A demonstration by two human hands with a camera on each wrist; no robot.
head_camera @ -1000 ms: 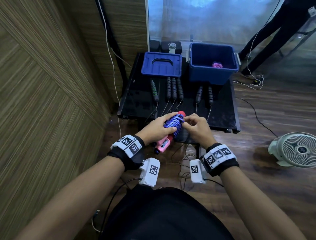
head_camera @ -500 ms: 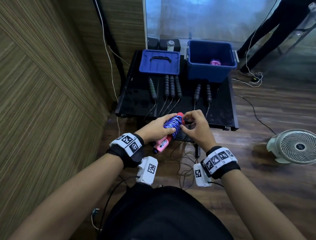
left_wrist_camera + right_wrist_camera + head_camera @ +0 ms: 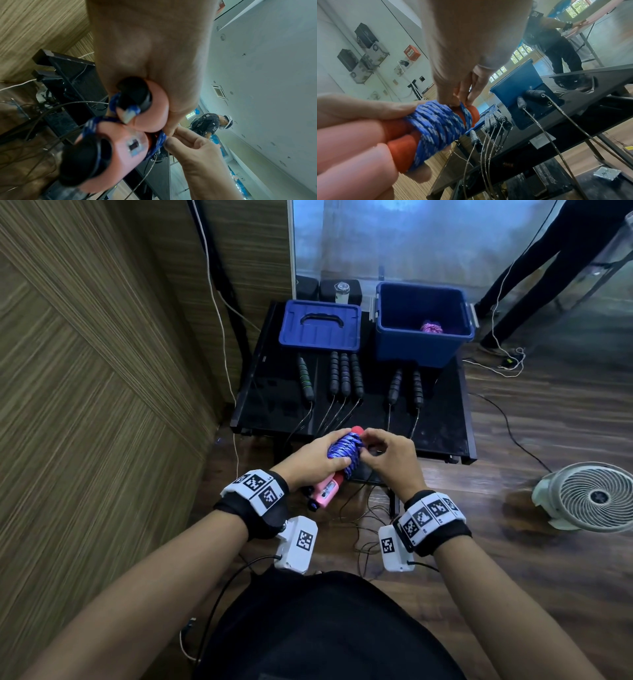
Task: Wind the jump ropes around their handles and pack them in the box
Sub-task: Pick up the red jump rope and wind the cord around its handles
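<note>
Right now the left hand (image 3: pixel 310 461) has its fingers curled tight around the two pink handles (image 3: pixel 325 491), held side by side. Blue rope (image 3: pixel 344 448) is wound around them in a fat bundle. The bundle is in the air, just in front of the black table (image 3: pixel 442 419), near its front edge.

The handles lie on a slant. Their black caps point down and back toward the person. The red tip (image 3: pixel 356 429) points up and away, toward the table.

Next comes the right hand (image 3: pixel 388 455). It is at the far, red end of the bundle. Its fingertips (image 3: pixel 453 102) pinch the last bit of blue rope there, by the final loops. I think it is tucking the loose end in so the rope stays put.

So the end that needs work is on the right hand's side, and the left hand only has to hold the bundle steady.

Farther right and back on the table stands the open blue box (image 3: pixel 424 344). A pink rope (image 3: pixel 431 327) already lies inside it. The box is straight ahead along the way the red tip points, so the bundle can go forward into it. Black ropes (image 3: pixel 344 374) wait on the table, not wound yet.
</note>
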